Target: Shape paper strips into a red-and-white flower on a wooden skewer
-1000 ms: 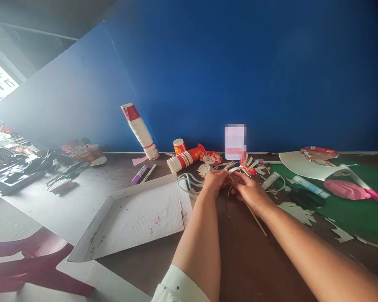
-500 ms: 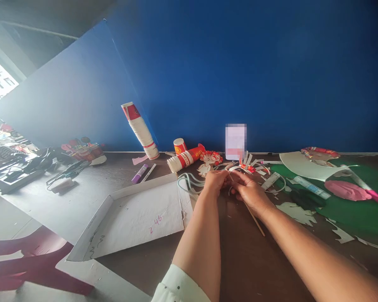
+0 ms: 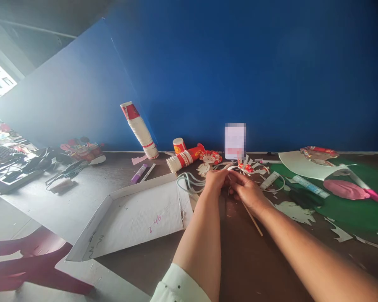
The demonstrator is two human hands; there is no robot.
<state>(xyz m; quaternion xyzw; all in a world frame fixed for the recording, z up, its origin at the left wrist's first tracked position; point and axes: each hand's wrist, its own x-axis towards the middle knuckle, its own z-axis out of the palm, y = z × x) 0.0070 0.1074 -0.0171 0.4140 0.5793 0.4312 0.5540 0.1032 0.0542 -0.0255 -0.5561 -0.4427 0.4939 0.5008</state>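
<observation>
Holding a thin stick (image 3: pixel 253 220) to the right of the cardboard tray (image 3: pixel 129 226), I have my right hand (image 3: pixel 248 192) closed on it; what the left hand (image 3: pixel 214 180) pinches, I cannot tell. Looped cord (image 3: pixel 192 180) crowds the tray's far right corner. Behind the tray, paper cups (image 3: pixel 185 158) nest inside one another; pink handwriting (image 3: pixel 155 224) marks the tray's floor.

The near end of the thin wooden stick (image 3: pixel 252 219), under the right hand (image 3: pixel 246 189), has swung slightly left over the table (image 3: pixel 239 260). Just beyond the fingers, the fringed red-and-white paper piece (image 3: pixel 247 166) has turned, its far side showing less red.
</observation>
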